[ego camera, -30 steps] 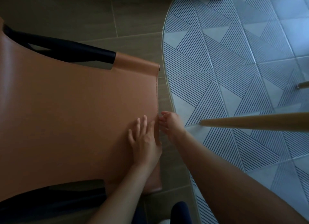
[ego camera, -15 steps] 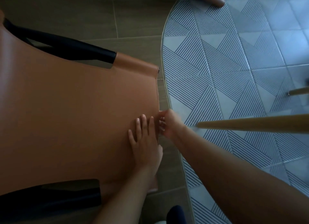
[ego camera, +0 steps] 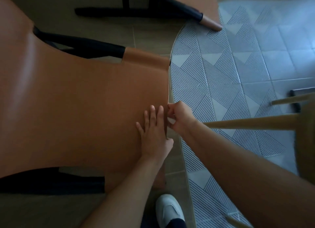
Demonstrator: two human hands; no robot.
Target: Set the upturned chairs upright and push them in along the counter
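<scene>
Chair: we see the tan leather chair with black frame (ego camera: 76, 100) lying across the left half of the frame.
Left hand: our left hand (ego camera: 153, 135) presses flat on the leather at centre frame, fingers straight.
Right hand: our right hand (ego camera: 180, 118), fingers curled, pinches the leather's right edge.

Floor (ego camera: 153, 36): olive-brown tiles on the left, thin grout lines. A curved edge strip runs from far centre to near right. Right of it is a patterned section (ego camera: 221, 84), pale tiles with dark-striped triangles.

Tan chair (ego camera: 76, 108) lies tipped over the brown tiles, its right edge at the curve. Black frame bar (ego camera: 119, 13) lies flat at the far side. Beside it, a second chair's leg (ego camera: 209, 23), tan-tipped, touches the patterned section. White shoe (ego camera: 168, 209) stands near centre, just left of the strip.
</scene>
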